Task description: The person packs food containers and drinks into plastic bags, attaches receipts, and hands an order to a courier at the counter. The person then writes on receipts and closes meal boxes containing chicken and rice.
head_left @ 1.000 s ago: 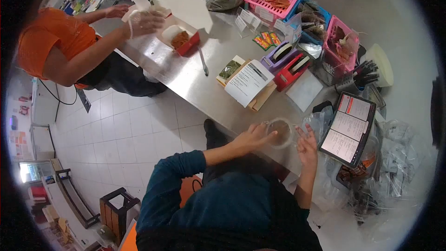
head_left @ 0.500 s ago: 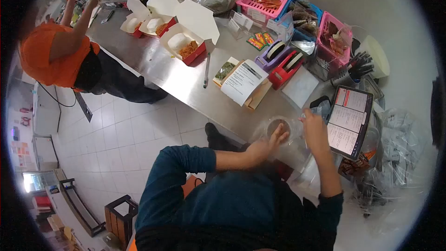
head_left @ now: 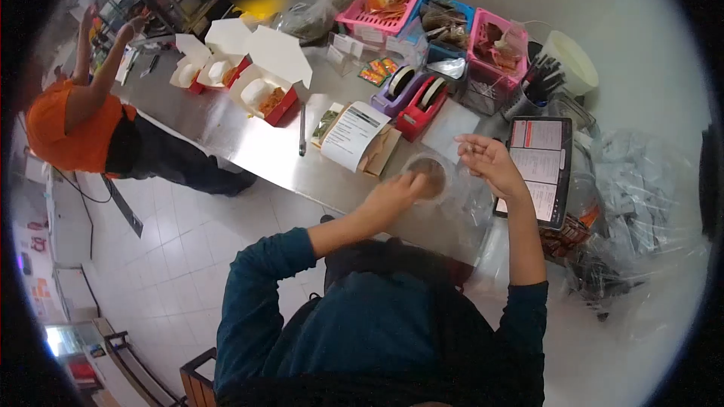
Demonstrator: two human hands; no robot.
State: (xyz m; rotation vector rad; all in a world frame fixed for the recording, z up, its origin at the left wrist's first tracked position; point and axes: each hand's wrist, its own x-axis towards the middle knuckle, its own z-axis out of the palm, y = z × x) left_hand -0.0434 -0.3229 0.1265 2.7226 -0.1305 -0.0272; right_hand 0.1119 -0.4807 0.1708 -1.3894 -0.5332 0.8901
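A round clear container [head_left: 428, 179] with brown contents sits on the steel counter in front of me, in or on clear plastic. The fingers of my left hand [head_left: 397, 194] are drawn together at its near left side; whether they grip it is hidden. My right hand [head_left: 489, 164] is raised just right of the container, its fingers bent together, and what they pinch is too small to name. Clear plastic film [head_left: 469, 205] lies below that hand. Left of the container are a printed paper [head_left: 354, 136] and a red tape dispenser [head_left: 421, 109].
A tablet [head_left: 537, 169] stands at the right beside crumpled plastic bags [head_left: 641, 188]. Pink baskets [head_left: 381, 6] and a pen holder [head_left: 526, 102] line the back. Open food boxes [head_left: 280, 109] and a pen [head_left: 302, 130] lie left. A co-worker in orange [head_left: 75, 124] stands far left, arms raised.
The view has shifted, so the counter items sit further left. My right hand has lifted off the container's side. The co-worker has let go of the box and raised both arms.
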